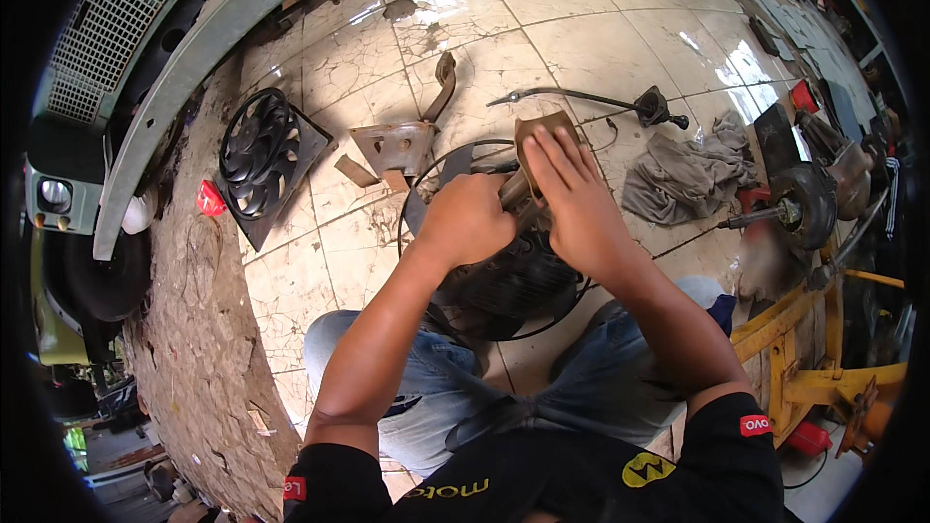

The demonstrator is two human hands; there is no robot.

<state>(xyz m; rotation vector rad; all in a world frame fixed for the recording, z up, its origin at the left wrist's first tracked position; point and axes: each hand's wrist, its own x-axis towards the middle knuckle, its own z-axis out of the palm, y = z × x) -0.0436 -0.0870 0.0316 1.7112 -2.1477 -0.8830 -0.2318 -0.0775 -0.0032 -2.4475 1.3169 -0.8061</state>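
My left hand (470, 218) is closed round the bar-like part of a metal piece in front of my knees. A flat brown plate-like end (539, 123) shows beyond it, though I cannot tell whether it is one with the bar. My right hand (579, 199) lies over that brown end with fingers stretched out and flat; its thumb side is partly hidden. Directly beneath both hands is a black round fan (513, 291) with a thin outer ring, partly covered by my wrists. To its left, a rusty bracket with a pedal arm (395, 145) rests on the tiles.
A square-framed black fan (263, 160) lies at the left, beside a red packet (209, 198). On the right are a lever rod (581, 97), a crumpled grey rag (688, 169), a dark wheel-hub part (804, 205) and a yellow metal frame (794, 383). A vehicle's bumper (184, 68) borders the left.
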